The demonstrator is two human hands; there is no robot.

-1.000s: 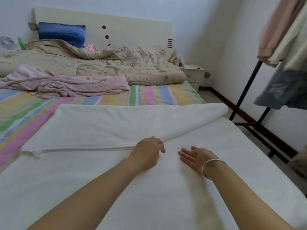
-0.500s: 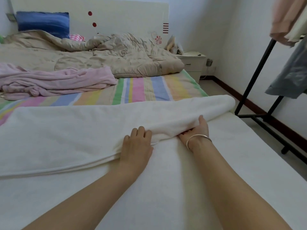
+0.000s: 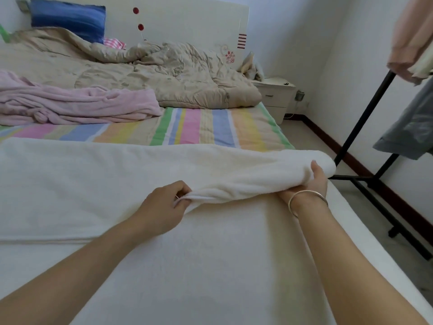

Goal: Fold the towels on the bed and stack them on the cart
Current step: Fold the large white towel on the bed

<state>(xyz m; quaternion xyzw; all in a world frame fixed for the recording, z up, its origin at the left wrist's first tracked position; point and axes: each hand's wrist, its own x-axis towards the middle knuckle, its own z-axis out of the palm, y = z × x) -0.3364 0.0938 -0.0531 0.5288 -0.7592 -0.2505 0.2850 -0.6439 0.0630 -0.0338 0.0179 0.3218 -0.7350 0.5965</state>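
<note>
A large white terry towel (image 3: 98, 184) lies across the near end of a stripe-sheeted bed (image 3: 210, 127). The left hand (image 3: 161, 207) pinches its folded edge; the right hand (image 3: 314, 184), grip partly hidden beneath the raised fold, seems curled round it. A crumpled pink blanket (image 3: 70, 106) lies beyond, a black clothes rack (image 3: 365, 109) at right.

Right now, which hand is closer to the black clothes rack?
Right. The right hand grips the end of the white towel, close to the foot of the clothes rack; the left hand pinches the towel's edge nearer the middle, farther away.
</note>
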